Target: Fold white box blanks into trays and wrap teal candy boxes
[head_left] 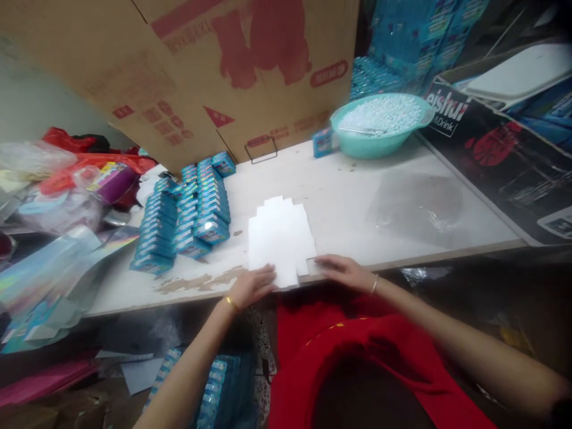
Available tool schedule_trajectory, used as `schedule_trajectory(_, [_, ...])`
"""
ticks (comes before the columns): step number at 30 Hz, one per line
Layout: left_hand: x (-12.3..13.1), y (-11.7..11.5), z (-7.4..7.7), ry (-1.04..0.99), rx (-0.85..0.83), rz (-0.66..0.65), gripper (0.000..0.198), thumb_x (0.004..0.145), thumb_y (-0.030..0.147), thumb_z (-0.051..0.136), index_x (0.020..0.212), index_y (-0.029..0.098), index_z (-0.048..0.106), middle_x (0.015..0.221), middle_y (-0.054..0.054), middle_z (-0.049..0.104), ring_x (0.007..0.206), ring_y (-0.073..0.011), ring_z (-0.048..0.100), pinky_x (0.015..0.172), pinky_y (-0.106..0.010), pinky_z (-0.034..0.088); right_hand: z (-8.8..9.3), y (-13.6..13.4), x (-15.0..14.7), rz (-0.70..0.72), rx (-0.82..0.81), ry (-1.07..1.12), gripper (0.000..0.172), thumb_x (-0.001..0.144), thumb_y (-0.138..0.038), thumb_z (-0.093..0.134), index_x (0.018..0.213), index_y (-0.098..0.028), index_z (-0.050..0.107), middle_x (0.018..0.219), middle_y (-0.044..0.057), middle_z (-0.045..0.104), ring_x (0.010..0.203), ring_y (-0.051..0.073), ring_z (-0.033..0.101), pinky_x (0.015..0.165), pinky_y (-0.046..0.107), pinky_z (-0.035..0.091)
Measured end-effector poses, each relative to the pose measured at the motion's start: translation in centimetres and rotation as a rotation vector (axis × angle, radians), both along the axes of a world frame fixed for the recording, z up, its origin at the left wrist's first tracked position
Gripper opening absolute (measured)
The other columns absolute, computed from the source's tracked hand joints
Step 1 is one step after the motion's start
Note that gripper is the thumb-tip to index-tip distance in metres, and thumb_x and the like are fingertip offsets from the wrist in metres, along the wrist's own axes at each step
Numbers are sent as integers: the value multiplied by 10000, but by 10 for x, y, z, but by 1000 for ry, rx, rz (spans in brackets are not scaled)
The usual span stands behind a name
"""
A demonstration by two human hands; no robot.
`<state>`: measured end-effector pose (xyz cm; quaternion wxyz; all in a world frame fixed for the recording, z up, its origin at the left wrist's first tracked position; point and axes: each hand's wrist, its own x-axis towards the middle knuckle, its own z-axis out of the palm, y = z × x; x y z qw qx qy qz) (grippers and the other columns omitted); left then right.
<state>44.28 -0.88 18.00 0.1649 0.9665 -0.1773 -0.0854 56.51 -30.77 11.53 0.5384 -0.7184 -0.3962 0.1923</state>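
Note:
A white flat box blank [279, 238] with notched flaps lies on the table in front of me, close to its front edge. My left hand [255, 286] rests on the blank's lower left corner, its fingers stretched out. At the lower right flap, my right hand [343, 271] touches the edge with extended fingertips. Neither hand grips anything that I can see. Left of the blank, rows of small blue boxes [213, 205] stand stacked together.
A turquoise basin [379, 143] full of small pale pieces stands at the back right beside one blue box [322, 144]. Behind rises a large cardboard carton [187, 77]. A black printed carton [500, 161] flanks the right side. Shiny printed sheets [53, 280] and plastic bags [58, 205] crowd the left.

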Motion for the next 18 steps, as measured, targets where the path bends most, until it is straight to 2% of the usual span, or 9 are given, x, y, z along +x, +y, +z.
schedule_trajectory(2, [0,-1,0,-11,16,-15,322,927,377,437,1132,196,608,1281,-82,575,1245,-183,483,986,-291,453,2,0,-3,-17,-1,-29,358,902,-402,506,1189,-197,571,1185,94,620,1083,223,601,955,413,499])
schedule_trajectory(5, [-3,-4,-4,-50,62,-15,368,909,410,459,1178,188,574,1292,-106,560,1235,-225,495,966,-345,472,7,7,-13,-68,-3,-137,463,844,-445,591,1221,-179,550,1265,138,549,1194,270,505,1037,490,401])
schedule_trajectory(8, [-7,-8,-12,-100,112,14,509,845,507,526,1214,157,544,1302,-169,531,1201,-306,516,933,-443,483,11,24,-26,-25,-68,-438,584,790,-477,653,1269,-172,515,1349,149,478,1318,310,346,1102,554,262])
schedule_trajectory(10, [-9,-10,-17,-125,133,28,519,831,511,543,1206,152,546,1300,-185,526,1192,-319,520,935,-465,476,10,39,-31,24,-127,-613,642,794,-506,637,1311,-160,473,1376,149,458,1350,311,290,1108,560,238])
schedule_trajectory(14, [-8,-10,-21,-128,145,15,397,870,420,521,1175,169,566,1294,-162,536,1199,-292,519,936,-434,481,0,63,-34,5,-189,-688,704,778,-534,642,1315,-114,464,1302,169,524,1274,310,397,1084,522,301])
schedule_trajectory(18, [-6,-6,-19,-105,128,-11,373,884,418,498,1163,184,578,1302,-141,536,1189,-270,532,932,-399,488,-6,70,-32,-8,-206,-680,555,807,-499,618,1223,-137,554,1247,170,555,1209,319,442,1021,522,364])
